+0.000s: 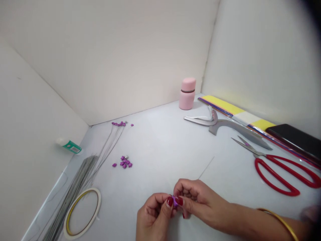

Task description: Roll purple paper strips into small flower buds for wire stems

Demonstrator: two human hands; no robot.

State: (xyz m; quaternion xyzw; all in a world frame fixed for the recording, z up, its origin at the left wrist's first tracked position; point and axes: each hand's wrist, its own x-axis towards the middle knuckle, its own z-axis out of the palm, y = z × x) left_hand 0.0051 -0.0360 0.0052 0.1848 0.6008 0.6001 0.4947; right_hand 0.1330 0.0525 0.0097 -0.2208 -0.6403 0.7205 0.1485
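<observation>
Near the bottom centre, a small purple flower bud [175,201] is pinched between both thumbs and fingers. My left hand [156,214] grips it from the left, fingers curled. From the other side my right hand [200,202] holds it, with a gold bangle [276,221] on that wrist. A thin wire [207,167] sticks out past the back of my right hand; where it ends near the bud is hidden by the fingers. Several loose purple buds [125,163] lie in a cluster further left. Behind them, more purple buds [121,124] sit on the ends of wire stems [110,147].
At left are a bundle of grey wires [75,194], a roll of tape [66,227] and a green-and-white tube [71,146]. A pink flask [187,95] stands at the back. To the right lie grey pliers [238,129], red-handled scissors [273,174], packaged coloured sheets [223,104] and a black case [298,139].
</observation>
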